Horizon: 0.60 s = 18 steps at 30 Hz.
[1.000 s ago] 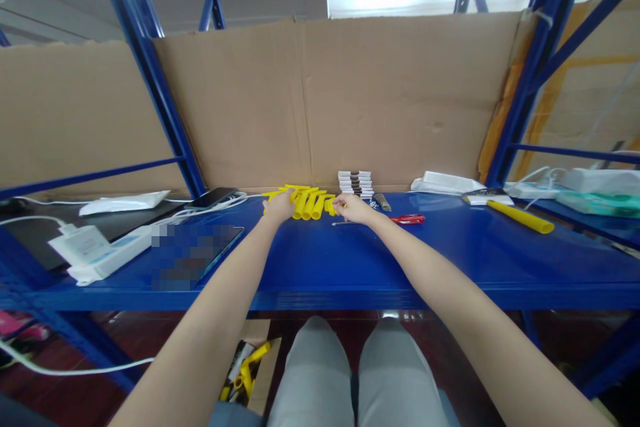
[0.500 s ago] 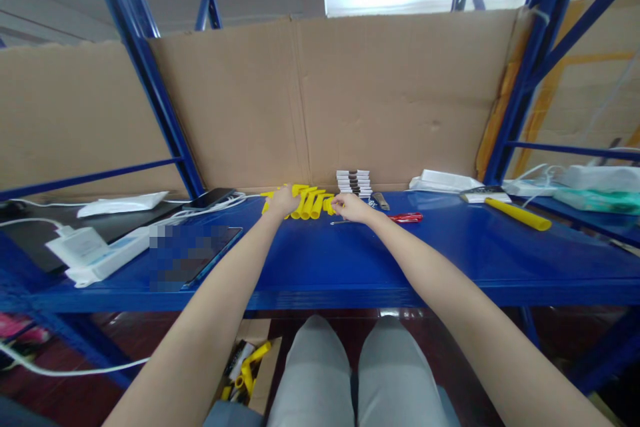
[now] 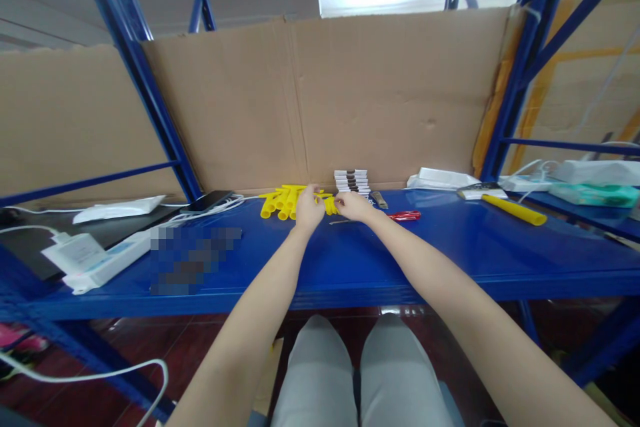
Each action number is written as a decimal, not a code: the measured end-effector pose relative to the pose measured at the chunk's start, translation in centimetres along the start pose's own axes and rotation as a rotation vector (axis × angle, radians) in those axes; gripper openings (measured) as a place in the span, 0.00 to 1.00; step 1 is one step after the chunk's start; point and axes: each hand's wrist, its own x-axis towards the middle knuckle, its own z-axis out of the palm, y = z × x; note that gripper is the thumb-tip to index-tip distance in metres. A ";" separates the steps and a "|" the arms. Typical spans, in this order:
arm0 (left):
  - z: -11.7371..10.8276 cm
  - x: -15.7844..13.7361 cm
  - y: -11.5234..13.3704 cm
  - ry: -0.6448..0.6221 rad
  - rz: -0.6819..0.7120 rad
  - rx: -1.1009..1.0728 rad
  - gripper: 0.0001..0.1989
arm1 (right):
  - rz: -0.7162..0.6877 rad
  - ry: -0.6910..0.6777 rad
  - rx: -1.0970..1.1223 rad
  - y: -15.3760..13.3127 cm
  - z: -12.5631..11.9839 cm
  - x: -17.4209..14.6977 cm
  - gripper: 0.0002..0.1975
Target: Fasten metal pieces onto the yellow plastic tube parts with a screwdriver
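Since the earlier frame, the left hand is sitting farther right, nearer the right hand, baring the left side of the yellow tubes piled on the blue shelf. From my remote seat, I'm seeing small yellow pieces lying between the hands, whose fingers are curling; I can't tell if either is gripping, or how many pieces are remaining.

Glaring ceiling light, dim floor, slight softness, wide-angle stretching at edges
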 end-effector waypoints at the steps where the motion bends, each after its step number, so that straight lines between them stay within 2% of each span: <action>1: 0.1 -0.4 -0.3 -0.043 0.031 0.028 0.17 | 0.070 0.034 -0.056 0.1 -0.5 -0.1 0.14; 5: 0.4 -1.3 -0.4 -0.082 0.079 0.082 0.17 | 0.349 0.198 -0.202 2.2 -2.9 -0.8 0.18; 8: 0.6 -1.5 0.0 -0.111 0.115 0.091 0.16 | 0.490 0.222 -0.301 6.3 -5.1 -2.3 0.18; 10: 0.6 -1.4 0.2 -0.124 0.122 0.095 0.17 | 0.583 0.161 -0.375 9.9 -6.7 -4.3 0.18; 14: 0.5 -1.3 0.1 -0.145 0.112 0.109 0.17 | 0.893 -0.013 -0.450 16.6 -9.9 -9.8 0.21; 18: 0.5 -1.2 -0.2 -0.163 0.094 0.126 0.18 | 1.149 -0.106 -0.381 21.1 -12.0 -14.6 0.26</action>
